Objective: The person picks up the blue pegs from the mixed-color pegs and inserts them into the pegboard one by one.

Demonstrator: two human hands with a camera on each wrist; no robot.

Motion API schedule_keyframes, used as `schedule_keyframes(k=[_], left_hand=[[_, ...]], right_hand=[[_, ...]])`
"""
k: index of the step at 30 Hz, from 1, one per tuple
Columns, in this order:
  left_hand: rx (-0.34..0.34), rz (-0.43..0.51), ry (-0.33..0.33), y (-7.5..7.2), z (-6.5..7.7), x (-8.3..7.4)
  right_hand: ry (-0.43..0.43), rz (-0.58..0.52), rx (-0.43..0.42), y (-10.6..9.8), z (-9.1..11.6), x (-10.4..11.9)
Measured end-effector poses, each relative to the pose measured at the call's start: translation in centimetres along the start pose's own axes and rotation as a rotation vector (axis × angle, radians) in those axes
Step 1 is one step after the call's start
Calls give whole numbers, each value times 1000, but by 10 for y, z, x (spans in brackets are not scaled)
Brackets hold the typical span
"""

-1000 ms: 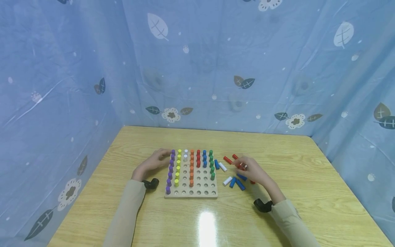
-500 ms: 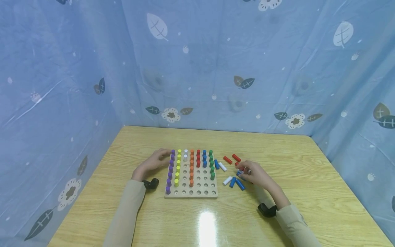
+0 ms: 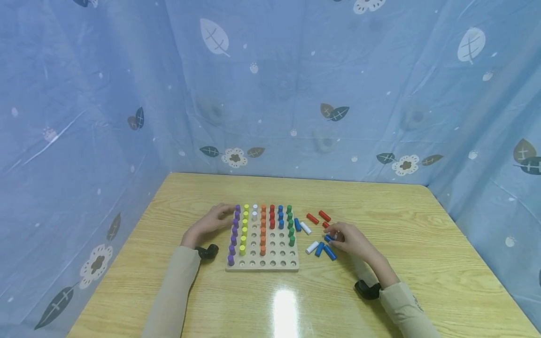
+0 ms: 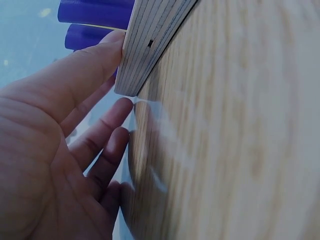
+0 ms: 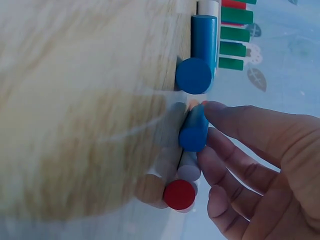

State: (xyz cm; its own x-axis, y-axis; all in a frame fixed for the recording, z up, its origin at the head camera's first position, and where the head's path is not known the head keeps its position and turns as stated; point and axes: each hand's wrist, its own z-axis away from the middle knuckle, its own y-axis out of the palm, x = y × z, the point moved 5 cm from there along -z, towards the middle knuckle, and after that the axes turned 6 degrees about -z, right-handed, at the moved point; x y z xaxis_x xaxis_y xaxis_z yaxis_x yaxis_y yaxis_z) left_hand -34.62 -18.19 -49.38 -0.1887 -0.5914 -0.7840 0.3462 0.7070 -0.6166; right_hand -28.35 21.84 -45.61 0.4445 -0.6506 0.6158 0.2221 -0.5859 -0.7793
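Note:
A wooden pegboard (image 3: 276, 268) stands on the table, with rows of purple, yellow, white, orange, red, blue and green pegs upright in its holes. At the board's left side is my left hand (image 3: 211, 220), fingers loosely bent. Its thumb (image 4: 107, 52) touches the board's edge beside the purple pegs (image 4: 95, 12), while the other fingertips hang below the edge in the left wrist view. Right of the board, my right hand (image 3: 351, 239) pinches a blue peg (image 5: 194, 136) lying among loose pegs. The index fingertip is mostly hidden behind that peg.
Around the right hand lie loose red pegs (image 3: 324, 216), white pegs (image 3: 312, 247) and more blue pegs (image 3: 329, 252). Another blue peg (image 3: 297, 225) lies close against the board's right edge. A patterned blue curtain (image 3: 296, 94) hangs behind the table (image 3: 380, 202).
My right hand has shifted slightly right and toward me, off the red pegs, and its fingers have closed in on a blue peg. The left hand stays at the board.

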Motion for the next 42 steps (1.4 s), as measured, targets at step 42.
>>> schedule_keyframes(k=[42], left_hand=[[3,-18,-26,0,1,-1]], right_hand=[[-29,22,-33,-3,-11,12]])
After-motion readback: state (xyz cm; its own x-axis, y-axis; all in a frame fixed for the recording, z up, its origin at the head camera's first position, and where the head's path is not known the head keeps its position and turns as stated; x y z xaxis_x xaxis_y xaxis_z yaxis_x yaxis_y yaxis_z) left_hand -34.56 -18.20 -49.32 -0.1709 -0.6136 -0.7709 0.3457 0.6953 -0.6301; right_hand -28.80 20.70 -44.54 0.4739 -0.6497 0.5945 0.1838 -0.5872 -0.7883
